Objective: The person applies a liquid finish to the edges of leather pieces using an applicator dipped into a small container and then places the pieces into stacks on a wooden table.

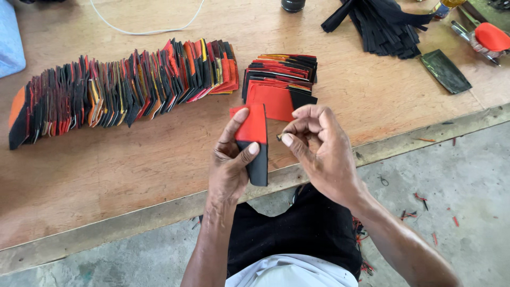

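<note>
My left hand (pixel 229 159) grips a folded red and black fabric piece (pixel 255 143) upright over the front edge of the wooden table (pixel 133 165). My right hand (pixel 319 146) is pinched shut right beside it, with a tiny dark bit between thumb and forefinger; what it is cannot be made out. Just behind the hands a short stack of the same red and black pieces (pixel 280 82) lies on the table. A long fanned row of such pieces (pixel 122 87) stretches across the left of the table.
A heap of black strips (pixel 383 24) lies at the back right, with a dark green flat piece (pixel 445 70) beside it. A white cord (pixel 149 24) loops at the back. A red pad and tools (pixel 489 37) sit far right. Red scraps litter the concrete floor (pixel 441 212).
</note>
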